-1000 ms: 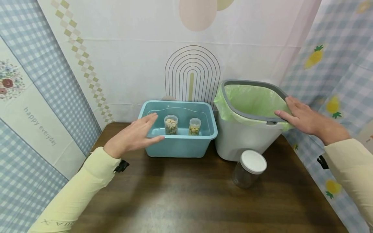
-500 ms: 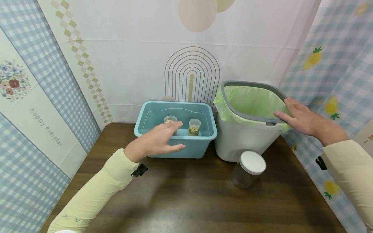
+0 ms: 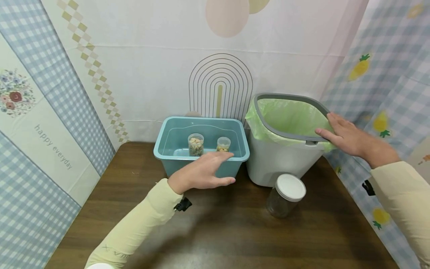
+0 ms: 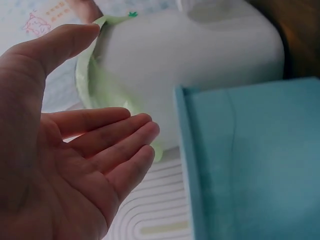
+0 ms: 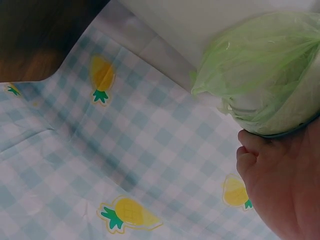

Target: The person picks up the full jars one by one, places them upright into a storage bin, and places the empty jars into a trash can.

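Note:
My left hand (image 3: pixel 207 172) hovers in front of the blue bin (image 3: pixel 201 158), fingers extended and thumb apart, holding nothing. In the left wrist view its palm (image 4: pixel 75 175) shows, with the blue bin to its right. Inside that bin stand two small clear cups: a fuller cup of pale and greenish pieces (image 3: pixel 196 145) and a smaller cup of yellowish pieces (image 3: pixel 223 142), partly hidden by my left hand. On the right, my right hand (image 3: pixel 347 138) rests on the grey rim (image 3: pixel 289 135) of a trash can (image 3: pixel 279 160), its thumb reaching over the opening.
A green bag (image 3: pixel 289 116) lines the trash can. In front of the can, a clear jar with a white lid (image 3: pixel 290 187) stands on the brown wooden table (image 3: pixel 235 235). Patterned cloth (image 3: pixel 151 82) hangs behind, and checked cloth (image 3: pixel 369 86) covers the right side.
My left hand has swept rightward and a little toward me, from over the blue bin's left part to before its right part. My right hand stays on the trash can rim.

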Demonstrator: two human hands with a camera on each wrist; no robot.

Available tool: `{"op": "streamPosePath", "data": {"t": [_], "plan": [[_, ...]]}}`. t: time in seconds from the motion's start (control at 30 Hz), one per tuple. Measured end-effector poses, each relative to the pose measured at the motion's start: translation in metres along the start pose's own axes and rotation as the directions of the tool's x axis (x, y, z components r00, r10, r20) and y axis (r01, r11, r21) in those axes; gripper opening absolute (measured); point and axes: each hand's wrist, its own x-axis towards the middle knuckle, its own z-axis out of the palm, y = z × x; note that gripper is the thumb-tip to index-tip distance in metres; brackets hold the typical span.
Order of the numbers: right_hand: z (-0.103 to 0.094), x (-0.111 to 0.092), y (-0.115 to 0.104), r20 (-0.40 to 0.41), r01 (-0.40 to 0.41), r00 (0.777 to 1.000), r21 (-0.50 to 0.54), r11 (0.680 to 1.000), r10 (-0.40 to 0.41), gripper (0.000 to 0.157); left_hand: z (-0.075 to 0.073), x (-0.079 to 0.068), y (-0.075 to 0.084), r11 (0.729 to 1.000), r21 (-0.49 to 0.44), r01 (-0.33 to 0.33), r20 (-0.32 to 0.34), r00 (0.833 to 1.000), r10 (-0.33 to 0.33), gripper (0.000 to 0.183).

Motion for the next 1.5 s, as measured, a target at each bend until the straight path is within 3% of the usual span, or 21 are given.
{"op": "streamPosePath", "data": {"t": [0.4,0.7,1.0,1.27,1.5], "plan": [[0.0,-0.001,-0.001,-0.005,-0.006,1.0,0.01,1.0,0.006,0.096,0.049,0.034,0.012,0.998,-0.025,-0.062,0.014,0.998,0.063,0.073],[-0.001,-0.001,-0.002,-0.007,-0.006,1.0,0.011,1.0,0.006,0.095,0.084,0.058,0.025,0.997,-0.041,-0.062,0.007,0.998,0.062,0.078],[0.0,-0.002,-0.001,-0.009,-0.007,1.0,0.014,1.0,0.007,0.095,0.117,0.081,0.026,0.994,-0.092,-0.056,-0.041,0.998,0.052,0.082],[0.001,0.0,-0.002,-0.009,-0.01,1.0,0.01,1.0,0.01,0.096,0.139,0.096,0.025,0.993,-0.117,-0.026,-0.08,0.997,0.016,0.086],[0.002,0.0,0.0,-0.011,-0.016,1.0,0.009,1.0,0.016,0.096,0.153,0.107,0.027,0.988,-0.145,-0.045,-0.119,0.993,0.028,0.088]]}}
